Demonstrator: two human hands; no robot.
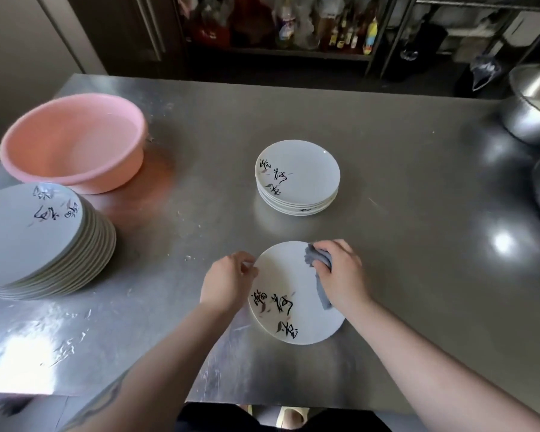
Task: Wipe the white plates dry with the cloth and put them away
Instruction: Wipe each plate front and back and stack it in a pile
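The white plate [293, 294] lies between the hands: the left hand [228, 280] pinches its left rim, while the right hand [342, 274] grips the grey cloth [320, 263] on its far right.

Left hand [228, 282] pinching, right hand [340, 275] clenched.
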